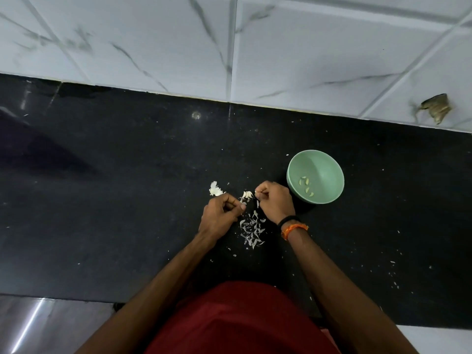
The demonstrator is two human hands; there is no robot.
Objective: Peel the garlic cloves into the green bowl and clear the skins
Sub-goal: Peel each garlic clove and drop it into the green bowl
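— Left hand (pixel 221 216)?
— Fingers curled, thumb tip pressed toward the forefinger just above the black bench (pixel 127 200); too small to tell whether anything is pinched there.

— Right hand (pixel 274 200)?
— Curled too, fingertips pinching a small white bit, clove or skin, impossible to say which. Black band and orange thread (pixel 293 229) around that wrist.

— Garlic?
— A small cluster of unpeeled cloves (pixel 247 194) between the two hands, just off the right fingertips. A bigger white garlic piece (pixel 215 189) just beyond the left hand's knuckles.

— Bowl?
— Green bowl (pixel 329 162) just beside the right hand, on its outer side, upright on the bench, with a few peeled cloves (pixel 306 186) lying inside.

— Skins?
— Loose pile of skins (pixel 252 229) between the wrists, nearer the body than the fingertips. Scattered flecks farther out past the right forearm.
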